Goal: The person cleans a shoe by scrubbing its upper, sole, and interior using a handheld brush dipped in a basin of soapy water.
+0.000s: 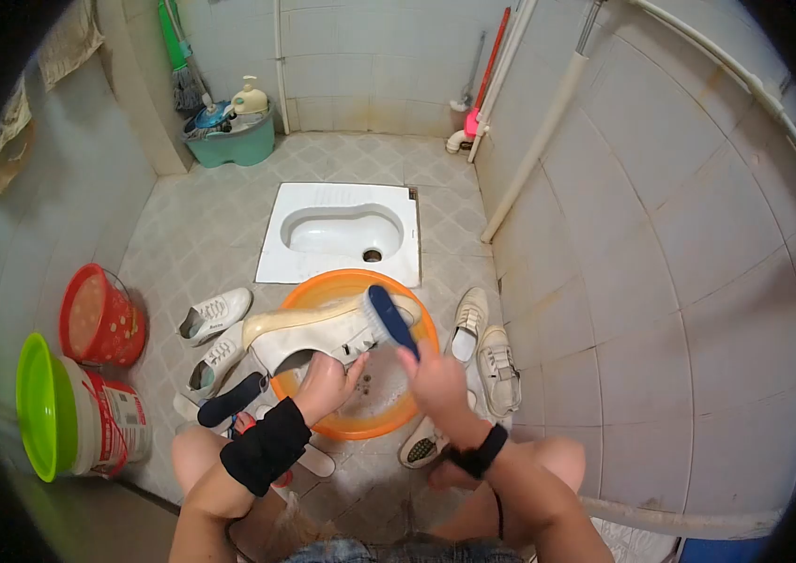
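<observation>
My left hand (323,387) grips a white lace-up shoe (318,338) near its opening and laces. The shoe lies on its side over an orange basin (426,328), its cream sole turned away from me and its toe to the right. My right hand (440,385) is closed round a dark blue scrub brush (392,317). The brush's white bristles meet the shoe's front part. Some water shows in the basin below, with a few small dark spots. Part of the left fingers is hidden by the hand itself.
White shoes (218,314) stand left of the basin, beside a dark insole (231,400). Cream shoes (497,371) stand at its right. Red bucket (102,314) and green basin (46,408) line the left wall. A squat toilet (271,253) lies ahead; a pipe (534,150) runs down the right.
</observation>
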`<state>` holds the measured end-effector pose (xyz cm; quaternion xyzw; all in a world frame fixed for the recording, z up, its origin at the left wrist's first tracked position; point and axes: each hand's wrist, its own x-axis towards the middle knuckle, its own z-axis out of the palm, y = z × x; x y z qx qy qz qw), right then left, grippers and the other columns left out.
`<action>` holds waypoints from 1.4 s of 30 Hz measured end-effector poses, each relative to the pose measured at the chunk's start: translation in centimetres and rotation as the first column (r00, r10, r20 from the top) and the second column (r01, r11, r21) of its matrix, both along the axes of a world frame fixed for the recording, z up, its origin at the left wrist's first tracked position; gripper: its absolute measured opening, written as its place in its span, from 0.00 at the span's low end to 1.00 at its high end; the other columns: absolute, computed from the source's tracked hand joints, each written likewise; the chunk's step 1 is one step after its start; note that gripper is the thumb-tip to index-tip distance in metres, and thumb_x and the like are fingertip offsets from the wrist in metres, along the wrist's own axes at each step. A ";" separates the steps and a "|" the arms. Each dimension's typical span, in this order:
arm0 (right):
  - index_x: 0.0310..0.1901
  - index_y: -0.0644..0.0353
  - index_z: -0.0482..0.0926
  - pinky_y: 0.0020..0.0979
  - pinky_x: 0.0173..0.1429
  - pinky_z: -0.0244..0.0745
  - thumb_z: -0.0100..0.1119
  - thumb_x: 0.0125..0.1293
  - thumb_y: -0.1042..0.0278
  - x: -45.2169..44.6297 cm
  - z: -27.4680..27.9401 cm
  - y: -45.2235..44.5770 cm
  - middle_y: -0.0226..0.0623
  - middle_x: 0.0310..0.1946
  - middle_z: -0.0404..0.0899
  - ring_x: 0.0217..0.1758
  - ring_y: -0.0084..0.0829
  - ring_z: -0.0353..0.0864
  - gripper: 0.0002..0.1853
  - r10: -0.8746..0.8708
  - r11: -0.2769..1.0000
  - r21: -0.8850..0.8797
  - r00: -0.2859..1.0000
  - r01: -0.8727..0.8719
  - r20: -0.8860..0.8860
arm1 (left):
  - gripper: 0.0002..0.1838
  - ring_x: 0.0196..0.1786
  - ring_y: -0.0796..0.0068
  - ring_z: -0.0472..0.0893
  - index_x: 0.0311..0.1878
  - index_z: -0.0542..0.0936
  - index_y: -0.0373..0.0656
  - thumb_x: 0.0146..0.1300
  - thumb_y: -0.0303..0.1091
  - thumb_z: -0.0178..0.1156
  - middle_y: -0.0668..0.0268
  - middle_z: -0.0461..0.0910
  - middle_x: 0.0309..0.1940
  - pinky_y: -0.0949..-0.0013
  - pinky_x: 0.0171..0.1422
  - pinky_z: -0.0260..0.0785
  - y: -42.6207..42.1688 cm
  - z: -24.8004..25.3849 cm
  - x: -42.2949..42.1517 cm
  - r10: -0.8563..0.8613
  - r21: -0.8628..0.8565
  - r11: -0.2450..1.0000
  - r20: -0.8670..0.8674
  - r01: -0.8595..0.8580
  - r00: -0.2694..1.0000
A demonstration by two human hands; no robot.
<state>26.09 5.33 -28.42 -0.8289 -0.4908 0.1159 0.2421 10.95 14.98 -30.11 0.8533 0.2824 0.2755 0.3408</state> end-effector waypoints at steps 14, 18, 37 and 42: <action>0.34 0.62 0.71 0.49 0.27 0.70 0.50 0.64 0.50 -1.1 -1.6 -0.9 0.52 0.15 0.73 0.22 0.56 0.75 0.19 0.029 0.980 0.194 0.999 -0.036 0.041 | 0.11 0.45 0.47 0.73 0.44 0.77 0.36 0.58 0.29 0.56 0.49 0.77 0.41 0.57 0.53 0.64 0.8 -0.3 -0.4 -0.041 0.056 0.997 -0.048 0.043 0.998; 0.31 0.62 0.71 0.49 0.27 0.69 0.54 0.62 0.53 1.0 -0.7 -0.2 0.55 0.20 0.74 0.25 0.55 0.76 0.17 0.021 0.998 0.061 1.000 -0.022 0.011 | 0.12 0.46 0.46 0.73 0.44 0.76 0.35 0.57 0.29 0.57 0.48 0.76 0.41 0.55 0.53 0.64 0.2 0.2 -0.1 -0.034 -0.057 0.998 -0.146 0.026 0.989; 0.30 0.58 0.70 0.46 0.25 0.70 0.52 0.62 0.48 3.7 -0.9 0.5 0.46 0.14 0.72 0.22 0.50 0.76 0.19 -0.046 0.997 0.057 0.999 0.047 -0.009 | 0.09 0.28 0.48 0.76 0.36 0.79 0.36 0.55 0.31 0.58 0.49 0.77 0.25 0.55 0.34 0.70 0.2 0.9 -0.5 -0.056 0.202 0.977 -0.076 0.070 0.996; 0.31 0.57 0.71 0.43 0.25 0.70 0.53 0.62 0.49 -1.1 0.6 -1.8 0.42 0.13 0.71 0.19 0.48 0.75 0.18 0.246 0.958 0.127 0.964 -0.258 0.103 | 0.09 0.27 0.49 0.77 0.35 0.80 0.36 0.54 0.31 0.58 0.49 0.77 0.24 0.56 0.33 0.70 1.1 -0.7 -2.0 -0.064 0.169 0.980 -0.237 0.107 0.969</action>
